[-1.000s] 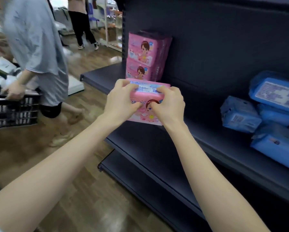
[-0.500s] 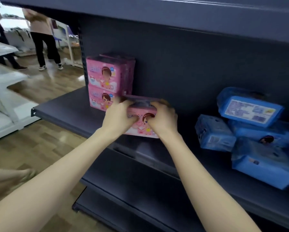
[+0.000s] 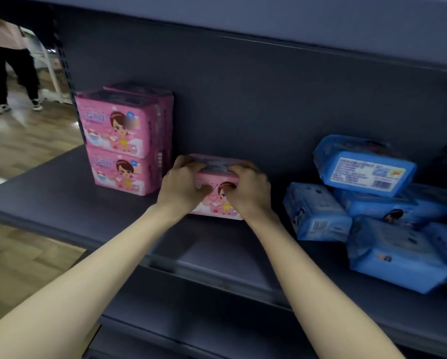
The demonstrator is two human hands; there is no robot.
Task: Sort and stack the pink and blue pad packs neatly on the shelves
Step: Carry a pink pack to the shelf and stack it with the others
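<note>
The person's left hand (image 3: 183, 187) and right hand (image 3: 248, 193) both clamp one pink pad pack (image 3: 217, 207), fingers curled over its top edge and thumbs on the front. It looks to be resting mid-shelf (image 3: 48, 203), just right of the pink stack (image 3: 121, 141), with the blue packs (image 3: 367, 203) heaped toward the right end. It's probably light and squishy with slick wrap, so gripping the short ends seems safest.
</note>
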